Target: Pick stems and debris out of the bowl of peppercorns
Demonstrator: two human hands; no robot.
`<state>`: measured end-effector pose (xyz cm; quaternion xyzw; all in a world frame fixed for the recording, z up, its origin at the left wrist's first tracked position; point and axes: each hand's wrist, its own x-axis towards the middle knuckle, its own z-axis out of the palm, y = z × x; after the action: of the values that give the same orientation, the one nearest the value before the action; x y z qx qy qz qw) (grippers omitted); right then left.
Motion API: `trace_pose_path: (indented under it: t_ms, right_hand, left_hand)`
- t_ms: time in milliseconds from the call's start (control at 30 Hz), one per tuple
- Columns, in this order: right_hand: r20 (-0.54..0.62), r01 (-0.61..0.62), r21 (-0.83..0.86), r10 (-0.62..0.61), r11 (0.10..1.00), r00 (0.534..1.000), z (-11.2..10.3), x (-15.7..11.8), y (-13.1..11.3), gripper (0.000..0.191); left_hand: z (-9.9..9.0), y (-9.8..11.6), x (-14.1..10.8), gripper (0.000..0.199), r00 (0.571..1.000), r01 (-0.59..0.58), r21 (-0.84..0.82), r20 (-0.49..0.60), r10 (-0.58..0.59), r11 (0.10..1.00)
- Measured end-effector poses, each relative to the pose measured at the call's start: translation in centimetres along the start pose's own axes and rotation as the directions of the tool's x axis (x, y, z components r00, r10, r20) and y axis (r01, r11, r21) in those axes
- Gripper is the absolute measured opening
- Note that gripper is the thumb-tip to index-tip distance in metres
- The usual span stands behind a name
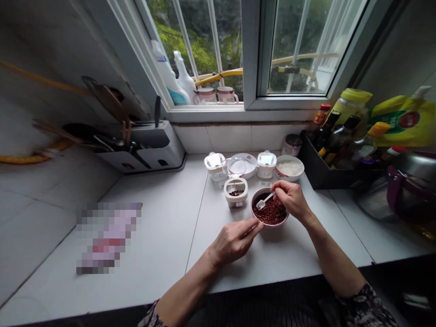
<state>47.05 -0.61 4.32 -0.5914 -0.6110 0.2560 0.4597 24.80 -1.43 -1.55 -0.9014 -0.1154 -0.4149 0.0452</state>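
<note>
Right hand (pixel 292 200) pinched a small white plastic spoon (pixel 265 200) inside a pink-rimmed white bowl (pixel 270 225) of dark red peppercorns (pixel 272 211); left hand (pixel 233 241), fingers (pixel 252 228) together, touched the bowl.

I can't read any words here. The yellow pouch (pixel 403 120) beside the window has a green band and a round red label, but its lettering is too small for me to make out. The white bottle (pixel 168 77) on the sill has a blue label that I can't read either. The packet (pixel 107 238) on the counter is pixelated, so nothing on it can be read.
</note>
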Motion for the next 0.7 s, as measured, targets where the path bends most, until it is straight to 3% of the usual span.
trace_pose_path:
  t_ms: [367,700]
  right_hand:
    - [0.019,-0.211,0.285,0.215,0.935,0.977,-0.49,0.66,-0.05,0.015]
    - [0.031,-0.218,0.383,0.223,0.898,0.974,-0.54,1.04,-0.48,0.018]
  left_hand:
    - [0.07,-0.02,-0.03,0.036,1.000,-0.004,-0.006,-0.003,0.004,1.000]
    - [-0.12,0.06,0.23,0.031,1.000,-0.010,-0.002,-0.005,0.010,1.000]
